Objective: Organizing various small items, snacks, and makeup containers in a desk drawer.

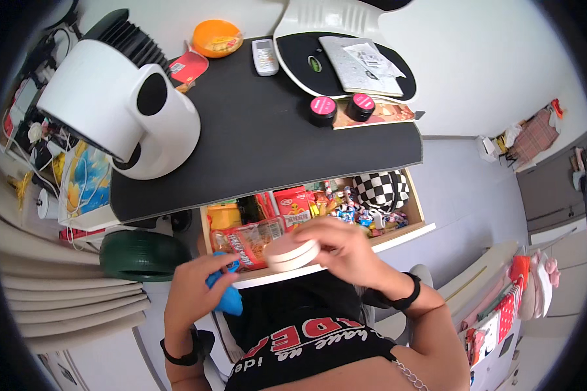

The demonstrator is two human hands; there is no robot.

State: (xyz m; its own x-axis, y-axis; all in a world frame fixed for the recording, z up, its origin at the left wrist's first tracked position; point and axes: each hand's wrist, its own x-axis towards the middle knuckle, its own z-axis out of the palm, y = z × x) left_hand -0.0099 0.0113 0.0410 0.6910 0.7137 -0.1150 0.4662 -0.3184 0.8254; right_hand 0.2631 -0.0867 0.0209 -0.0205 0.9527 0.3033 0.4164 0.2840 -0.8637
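My right hand grips a round, pale pink case by its edge, above the front of an open drawer. A blue item, perhaps a cloth or soft packet, is held in my left hand, left of the drawer front. Inside the drawer lie a red snack packet, another red packet, a yellow packet, many small wrapped sweets and a black-and-white checkered pouch. The case hides part of the drawer's contents.
On the dark desk mat stand a white fan-like appliance, two black jars with pink lids, a remote control and an orange bowl. A white-rimmed seat holds papers. A dark green bin is at the left.
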